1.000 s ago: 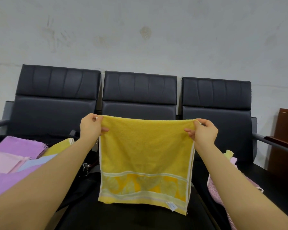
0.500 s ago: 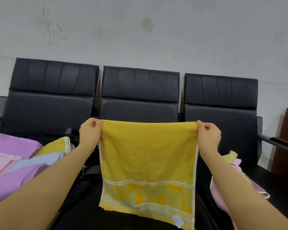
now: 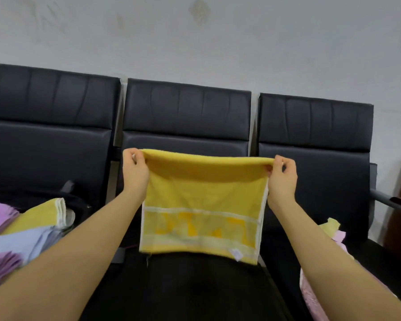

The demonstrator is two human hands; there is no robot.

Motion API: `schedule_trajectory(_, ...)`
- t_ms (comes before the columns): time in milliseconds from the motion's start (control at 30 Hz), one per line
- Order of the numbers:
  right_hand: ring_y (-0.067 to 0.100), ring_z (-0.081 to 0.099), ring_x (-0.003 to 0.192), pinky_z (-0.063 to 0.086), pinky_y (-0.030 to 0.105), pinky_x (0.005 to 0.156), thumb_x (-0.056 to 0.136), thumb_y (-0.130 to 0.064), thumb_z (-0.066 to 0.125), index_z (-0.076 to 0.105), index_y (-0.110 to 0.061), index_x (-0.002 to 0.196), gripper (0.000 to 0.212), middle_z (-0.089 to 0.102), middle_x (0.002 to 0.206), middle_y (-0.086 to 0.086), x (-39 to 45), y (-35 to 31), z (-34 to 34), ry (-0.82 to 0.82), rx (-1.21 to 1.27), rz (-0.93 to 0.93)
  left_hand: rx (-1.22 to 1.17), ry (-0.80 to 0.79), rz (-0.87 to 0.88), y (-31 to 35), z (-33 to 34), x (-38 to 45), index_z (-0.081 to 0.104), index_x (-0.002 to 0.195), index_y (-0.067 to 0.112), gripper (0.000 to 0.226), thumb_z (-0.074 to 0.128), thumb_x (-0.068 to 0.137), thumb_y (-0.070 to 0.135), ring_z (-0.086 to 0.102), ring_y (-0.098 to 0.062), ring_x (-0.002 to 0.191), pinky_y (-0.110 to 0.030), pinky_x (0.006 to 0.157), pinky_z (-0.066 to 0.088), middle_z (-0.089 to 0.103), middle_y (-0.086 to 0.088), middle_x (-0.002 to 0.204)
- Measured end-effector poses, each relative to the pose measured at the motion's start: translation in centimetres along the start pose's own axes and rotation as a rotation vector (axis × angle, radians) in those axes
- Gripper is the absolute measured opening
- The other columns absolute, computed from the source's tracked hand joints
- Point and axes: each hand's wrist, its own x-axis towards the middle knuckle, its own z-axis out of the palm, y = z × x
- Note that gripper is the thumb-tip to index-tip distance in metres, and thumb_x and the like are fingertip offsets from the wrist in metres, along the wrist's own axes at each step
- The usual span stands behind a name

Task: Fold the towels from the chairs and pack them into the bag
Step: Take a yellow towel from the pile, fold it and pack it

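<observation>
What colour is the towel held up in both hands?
Yellow towel, with a paler band carrying orange shapes near its lower edge; head view.

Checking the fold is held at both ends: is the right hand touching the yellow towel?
Touching. The head view shows the right hand pinching the yellow towel at its top right corner, while the left hand pinches the top left corner.

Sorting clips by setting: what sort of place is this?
Probably a waiting area or office lobby: a linked row of black padded chairs with a metal armrest, set against a bare, scuffed wall.
</observation>
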Motion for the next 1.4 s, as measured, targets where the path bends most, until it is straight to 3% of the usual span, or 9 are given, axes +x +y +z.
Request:
schedule_trajectory(133,0.014,0.056,0.089,0.048,0.028,0.077,0.103,-0.033,0.034,0.05,-0.024,0.106,0.019,0.056,0.1,0.002,-1.4,-0.2,0.0,-0.009,0.082,-0.053,-0.117,0.048,-0.005,0.5,-0.2,-1.3,0.037,0.106,0.02,0.013,0.027,0.105,0.029,0.044,-0.006,0.077,-0.022,0.069,0.038,0.043,0.007,0.086)
schedule_trajectory(267,-0.01,0.055,0.075,0.043,0.006,0.062,0.104,-0.027,0.032,0.047,-0.016,0.105,0.018,0.055,0.092,-0.009,-4.7,1.1,-1.4,-0.017,0.068,-0.081,-0.127,0.129,-0.032,-1.2,-1.8,-4.9,0.036,0.104,0.021,0.012,0.027,0.104,0.03,0.046,-0.01,0.082,-0.028,0.076,0.039,0.043,0.006,0.089)
schedule_trajectory(433,0.007,0.045,0.074,0.038,0.022,0.067,0.103,-0.02,0.035,0.043,-0.013,0.095,0.013,0.044,0.08,-0.006,-8.1,3.9,-3.3,0.015,-0.065,-0.065,0.127,0.179,-0.199,-5.0,-4.2,-8.9,0.036,0.095,0.034,0.012,0.027,0.101,0.037,0.04,-0.032,0.113,-0.053,0.099,0.036,0.047,-0.004,0.112)
schedule_trajectory(633,0.027,0.047,0.099,0.031,0.037,0.084,0.101,-0.033,0.038,0.049,-0.023,0.097,0.015,0.055,0.098,0.008,-11.9,9.0,-5.9,-0.004,-0.336,0.177,0.576,0.134,-0.224,-8.6,-6.6,-13.1,0.051,0.103,0.008,0.023,0.034,0.1,0.023,0.037,-0.038,0.115,-0.05,0.1,0.023,0.05,-0.019,0.119)
schedule_trajectory(767,0.023,0.05,0.09,0.035,0.041,0.092,0.101,-0.026,0.041,0.049,-0.017,0.094,0.014,0.053,0.083,0.0,-13.7,11.3,-6.9,-0.051,-0.441,0.214,0.822,0.004,-0.191,-11.3,-7.6,-14.5,0.058,0.105,0.005,0.025,0.042,0.099,0.023,0.037,-0.04,0.116,-0.048,0.1,0.022,0.049,-0.021,0.123)
schedule_trajectory(833,0.02,0.051,0.079,0.041,0.033,0.072,0.1,-0.021,0.043,0.05,-0.012,0.093,0.013,0.05,0.076,-0.002,-14.0,12.0,-7.0,-0.089,-0.421,0.224,0.929,-0.085,-0.157,-12.5,-7.7,-14.5,0.06,0.107,0.006,0.026,0.044,0.098,0.024,0.037,-0.04,0.117,-0.047,0.099,0.023,0.049,-0.019,0.124)
schedule_trajectory(933,0.012,0.047,0.065,0.032,0.025,0.053,0.101,-0.02,0.043,0.05,-0.008,0.095,0.015,0.05,0.073,-0.001,-13.8,12.9,-6.9,-0.122,-0.48,0.232,1.107,-0.212,-0.081,-13.9,-7.4,-13.8,0.061,0.108,0.009,0.027,0.043,0.099,0.027,0.04,-0.036,0.114,-0.047,0.097,0.026,0.052,-0.014,0.12)
schedule_trajectory(1167,0.01,0.048,0.063,0.034,0.027,0.052,0.102,-0.026,0.04,0.045,-0.014,0.093,0.016,0.049,0.071,-0.004,-11.5,14.6,-4.6,-0.095,-0.57,0.112,1.245,-0.215,0.243,-15.8,-5.7,-10.7,0.059,0.078,0.001,0.018,0.075,0.078,0.009,0.054,-0.039,0.071,-0.047,0.063,0.042,0.055,-0.019,0.075)
schedule_trajectory(1400,0.015,0.051,0.064,0.041,0.031,0.057,0.102,-0.027,0.039,0.042,-0.016,0.092,0.015,0.053,0.074,0.0,-8.8,17.2,-2.1,-0.115,-0.677,0.107,1.324,-0.28,0.281,-17.9,-3.5,-7.7,0.061,0.086,0.003,0.013,0.069,0.084,0.012,0.055,-0.04,0.076,-0.049,0.069,0.043,0.058,-0.019,0.08)
